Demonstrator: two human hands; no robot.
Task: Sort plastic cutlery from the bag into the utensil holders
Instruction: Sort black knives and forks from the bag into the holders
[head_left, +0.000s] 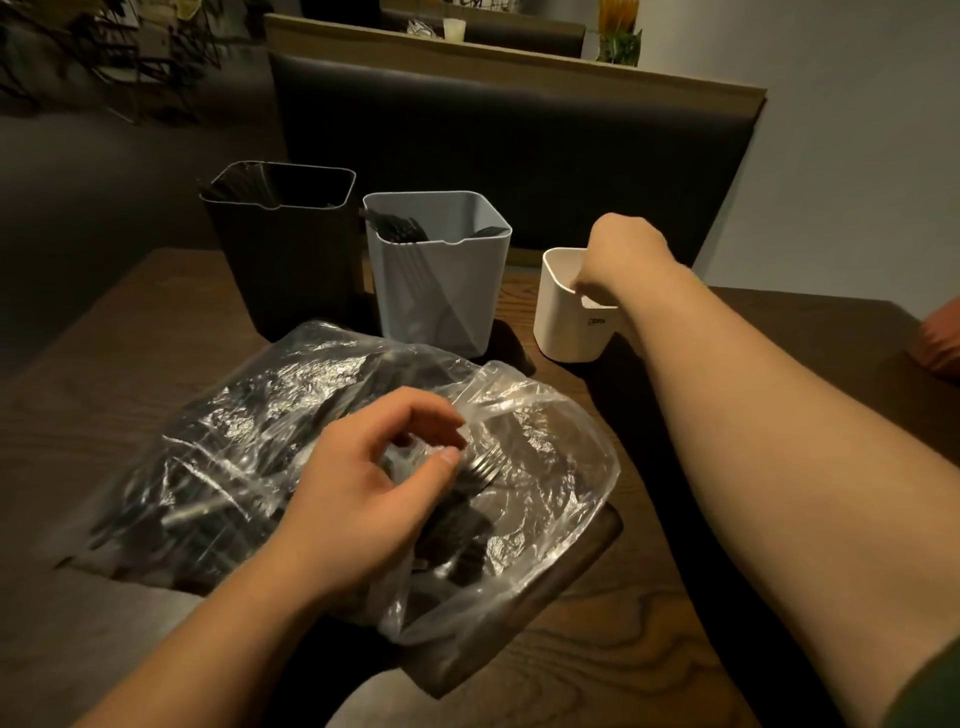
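Note:
A clear plastic bag (524, 467) full of black plastic cutlery lies on the wooden table (649, 613). My left hand (363, 483) pinches the edge of the bag's open mouth, next to a black fork (480, 467) inside. Three holders stand in a row behind the bag: a black holder (291, 260), a grey holder (436, 291) with black cutlery in it, and a small white holder (561, 317). My right hand (623, 254) reaches down into the white holder; its fingers are hidden behind the hand and rim.
A dark padded bench back (519, 150) rises right behind the holders. The table's near left corner is cut away by a seat edge. An orange-red object (940, 343) lies at the far right edge.

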